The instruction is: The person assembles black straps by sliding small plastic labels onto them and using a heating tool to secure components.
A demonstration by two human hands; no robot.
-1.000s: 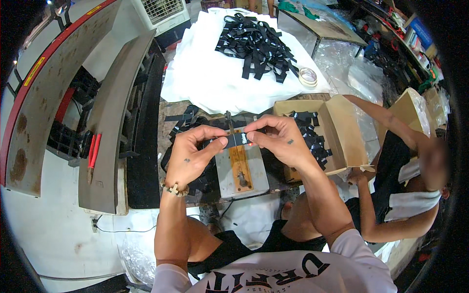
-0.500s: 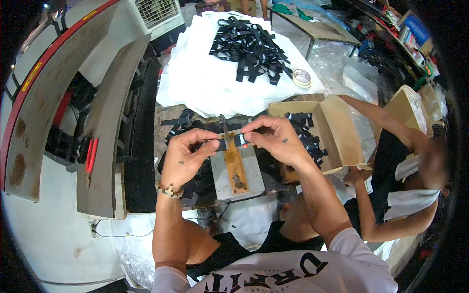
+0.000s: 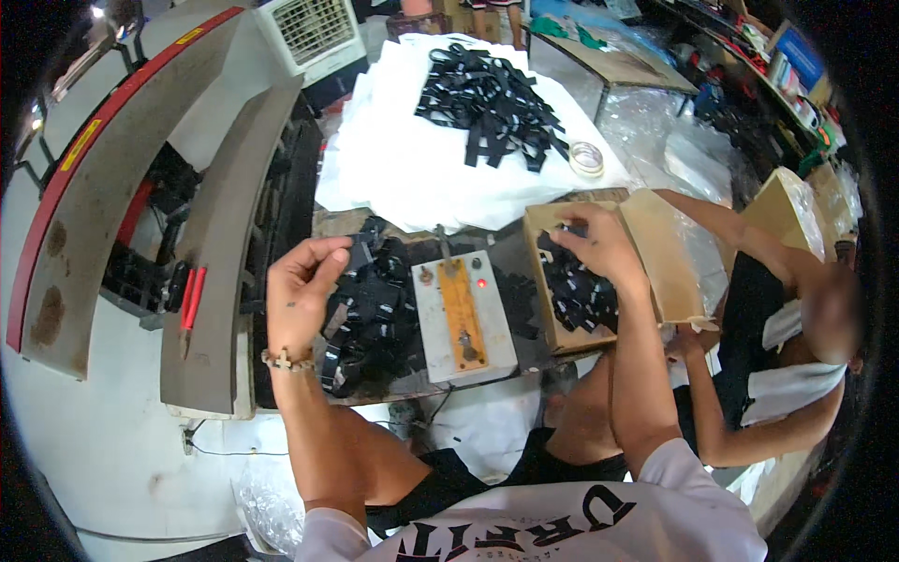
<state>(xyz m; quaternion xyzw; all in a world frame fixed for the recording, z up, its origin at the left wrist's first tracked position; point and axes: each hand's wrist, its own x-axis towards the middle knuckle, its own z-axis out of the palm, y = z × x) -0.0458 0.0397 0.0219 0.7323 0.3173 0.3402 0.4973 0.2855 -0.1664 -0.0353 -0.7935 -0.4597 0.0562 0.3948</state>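
Observation:
My left hand [image 3: 302, 292] pinches a short black strap [image 3: 361, 255] between thumb and fingertips, above a loose heap of black straps [image 3: 379, 304]. Over a cardboard box [image 3: 667, 248] on the right, my right hand [image 3: 604, 251] has its thumb and fingers apart. Nothing clear shows between them. Black straps with small pale marks [image 3: 576, 292] fill part of that box. Between my hands sits a light grey bench device [image 3: 434, 332] with a worn yellow-brown plate [image 3: 462, 314], a metal arm at its far end and a lit red lamp.
White sheets [image 3: 370, 159] at the back carry a big pile of black straps [image 3: 487, 98] and tape rolls [image 3: 586, 159]. On the left stands a large red-edged machine [image 3: 220, 225] with red-handled tool [image 3: 194, 298]. A co-worker's arm [image 3: 716, 417] is close on the right.
My hands have parted from the strap held over the device. The left went left to the heap, the right moved right over the box. The device's top is now uncovered.

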